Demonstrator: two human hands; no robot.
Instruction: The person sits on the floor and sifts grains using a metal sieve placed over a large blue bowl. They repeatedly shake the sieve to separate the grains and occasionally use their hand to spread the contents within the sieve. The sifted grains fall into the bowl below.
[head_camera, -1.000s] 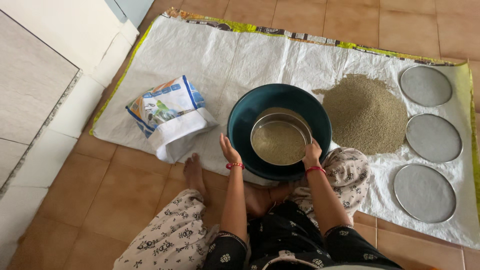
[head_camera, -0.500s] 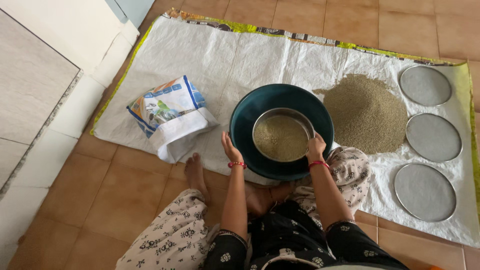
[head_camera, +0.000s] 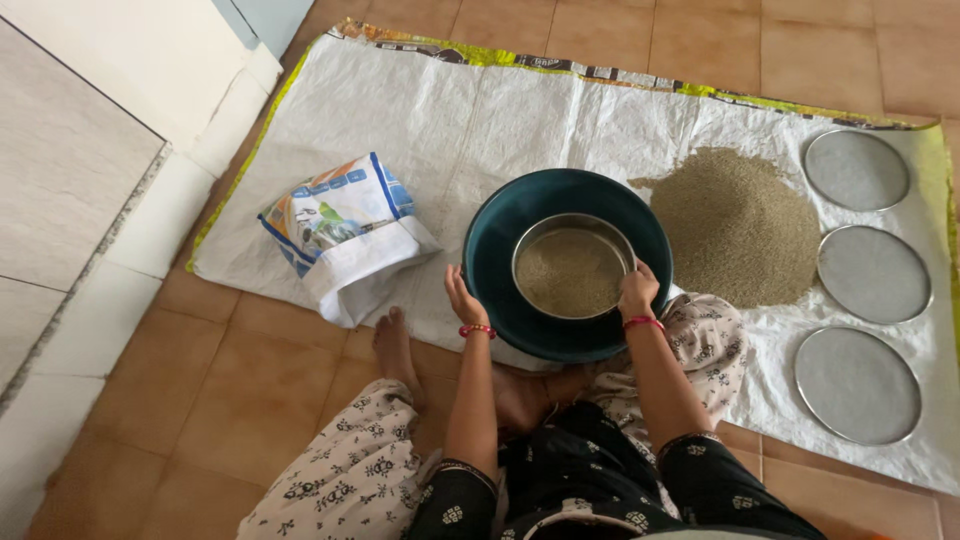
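Note:
A round steel sieve (head_camera: 573, 266) filled with greenish-brown grain sits inside a dark teal basin (head_camera: 505, 225) on a white woven sheet. My right hand (head_camera: 638, 291) grips the sieve's near right rim. My left hand (head_camera: 463, 298) is flat against the basin's outer left wall, fingers together and pointing up. I sit on the floor with my bare feet tucked under the basin's near edge.
A heap of the same grain (head_camera: 735, 225) lies right of the basin. Three round mesh sieve discs (head_camera: 857, 168) (head_camera: 874, 273) (head_camera: 857, 384) line the sheet's right side. A half-rolled printed sack (head_camera: 345, 232) stands left of the basin. Orange floor tiles (head_camera: 250, 370) surround the white sheet (head_camera: 480, 110).
The sieve has shifted up and to the right inside the basin, carried by my right hand. My left hand stays on the basin's side.

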